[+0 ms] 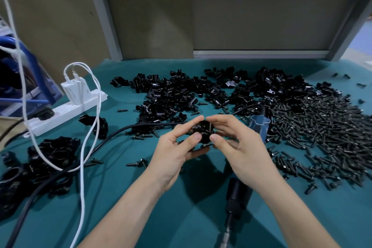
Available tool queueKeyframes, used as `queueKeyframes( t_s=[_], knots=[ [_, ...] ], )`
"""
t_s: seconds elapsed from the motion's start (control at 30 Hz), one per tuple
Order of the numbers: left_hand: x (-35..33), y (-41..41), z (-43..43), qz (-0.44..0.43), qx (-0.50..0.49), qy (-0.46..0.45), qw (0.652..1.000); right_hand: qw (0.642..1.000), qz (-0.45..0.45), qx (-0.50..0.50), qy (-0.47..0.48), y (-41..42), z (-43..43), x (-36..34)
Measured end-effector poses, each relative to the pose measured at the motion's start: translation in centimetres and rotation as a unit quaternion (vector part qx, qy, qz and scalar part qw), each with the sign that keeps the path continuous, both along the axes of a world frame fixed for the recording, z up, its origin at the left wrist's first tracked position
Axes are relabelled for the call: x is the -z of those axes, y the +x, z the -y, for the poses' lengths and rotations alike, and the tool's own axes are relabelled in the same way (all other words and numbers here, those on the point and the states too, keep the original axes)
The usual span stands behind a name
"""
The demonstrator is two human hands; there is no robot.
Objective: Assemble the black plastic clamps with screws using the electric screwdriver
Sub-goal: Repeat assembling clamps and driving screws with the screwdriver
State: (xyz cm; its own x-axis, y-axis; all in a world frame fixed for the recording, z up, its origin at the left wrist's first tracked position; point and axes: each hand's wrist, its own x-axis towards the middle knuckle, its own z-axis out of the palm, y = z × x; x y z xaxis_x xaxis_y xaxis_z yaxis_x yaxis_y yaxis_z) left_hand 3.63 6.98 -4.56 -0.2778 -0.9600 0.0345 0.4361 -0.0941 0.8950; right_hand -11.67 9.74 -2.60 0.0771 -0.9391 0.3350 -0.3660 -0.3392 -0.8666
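Screwdriver (238, 195) lies unheld on the surface (181, 217) under my right wrist. Left hand (173, 151) and right hand (239, 147) both pinch one clamp (202, 130) above it, fingers closed on it. Risk: halves slip out of line, so the screw cross-threads.

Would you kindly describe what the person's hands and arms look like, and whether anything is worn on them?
The left hand and right hand wear no gloves and no rings that show, and the thumbnails are short and unpainted. The left forearm and right forearm carry no sleeve, watch or wristband as far as the frame shows.
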Motion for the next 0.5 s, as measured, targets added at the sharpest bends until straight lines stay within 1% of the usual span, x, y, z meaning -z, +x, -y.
queueKeyframes(
  t_s=[0.17, 0.5],
  knots=[
    [0.0, -0.31, -0.08, -0.022, -0.012, 0.006, 1.0, 1.0, 0.021, 0.009, -0.017, 0.05, 0.13, 0.14],
    [-0.14, -0.36, -0.2, -0.053, -0.006, 0.016, 0.998, 0.999, 0.047, -0.007, -0.001, -0.17, -0.04, -0.19]
  ],
)
